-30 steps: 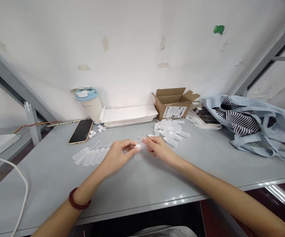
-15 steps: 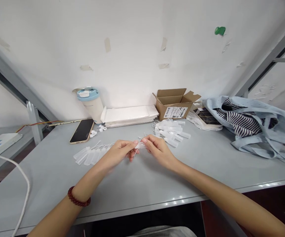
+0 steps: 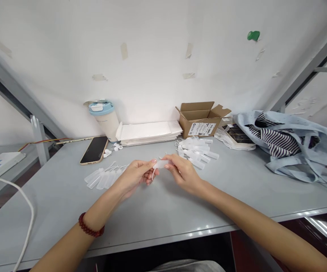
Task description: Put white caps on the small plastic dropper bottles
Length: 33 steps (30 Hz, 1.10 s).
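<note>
Front-left of the open brown cardboard box (image 3: 184, 127), the left hand (image 3: 138, 173) and right hand (image 3: 185, 172) pinch opposite ends of a small translucent plastic tube (image 3: 160, 164), apparently steadying it.

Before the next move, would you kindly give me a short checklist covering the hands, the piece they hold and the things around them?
1. Left hand pinching one end of the small plastic piece: ok.
2. Right hand on the piece's other end: ok.
3. Thin white strip clear of the left fingers: not ok, it hangs right against them.
4. Any joint in the piece fully closed: cannot tell, fingers cover its ends.
5. Phone apart from both hands: ok.
6. Cardboard box with its top open: ok.
</note>
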### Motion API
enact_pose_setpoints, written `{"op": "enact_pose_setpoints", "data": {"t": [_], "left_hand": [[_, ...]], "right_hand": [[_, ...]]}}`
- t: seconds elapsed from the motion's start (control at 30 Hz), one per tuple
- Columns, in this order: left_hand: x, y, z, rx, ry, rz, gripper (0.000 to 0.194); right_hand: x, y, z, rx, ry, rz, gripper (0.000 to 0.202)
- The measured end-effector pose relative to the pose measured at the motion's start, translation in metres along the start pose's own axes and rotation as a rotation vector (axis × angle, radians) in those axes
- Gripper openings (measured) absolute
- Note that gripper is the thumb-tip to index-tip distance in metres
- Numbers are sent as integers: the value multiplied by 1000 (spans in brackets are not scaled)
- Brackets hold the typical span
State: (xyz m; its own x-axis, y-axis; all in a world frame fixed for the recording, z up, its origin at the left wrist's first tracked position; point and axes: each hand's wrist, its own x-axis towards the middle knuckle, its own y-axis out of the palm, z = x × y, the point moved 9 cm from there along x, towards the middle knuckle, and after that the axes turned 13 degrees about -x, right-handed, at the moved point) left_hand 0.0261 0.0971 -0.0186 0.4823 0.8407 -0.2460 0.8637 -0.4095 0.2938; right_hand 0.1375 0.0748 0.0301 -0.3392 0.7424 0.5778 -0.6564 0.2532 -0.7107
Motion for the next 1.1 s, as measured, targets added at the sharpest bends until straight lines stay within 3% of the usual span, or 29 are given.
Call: {"op": "enact_pose_setpoints", "data": {"t": [0.17, 0.53, 0.67, 0.87, 0.97, 1.1], "left_hand": [[-1, -2, -14, 292, 148, -82, 49], [-9, 8, -27, 719, 365, -144, 43], [-5, 6, -25, 580, 334, -127, 45], [-1, 7, -12, 193, 123, -25, 40], [-2, 6, -9, 128, 73, -25, 40], [-2, 2, -10, 160, 119, -53, 41]], "right_hand": [[2, 5, -12, 135, 186, 92, 27], [-4, 28, -34, 595, 525, 306, 35], [-2, 27, -33, 688, 519, 286, 30], [3, 15, -24, 543, 388, 197, 25], [3, 9, -23, 477, 361, 135, 25], [2, 9, -24, 415, 349, 130, 26]]}}
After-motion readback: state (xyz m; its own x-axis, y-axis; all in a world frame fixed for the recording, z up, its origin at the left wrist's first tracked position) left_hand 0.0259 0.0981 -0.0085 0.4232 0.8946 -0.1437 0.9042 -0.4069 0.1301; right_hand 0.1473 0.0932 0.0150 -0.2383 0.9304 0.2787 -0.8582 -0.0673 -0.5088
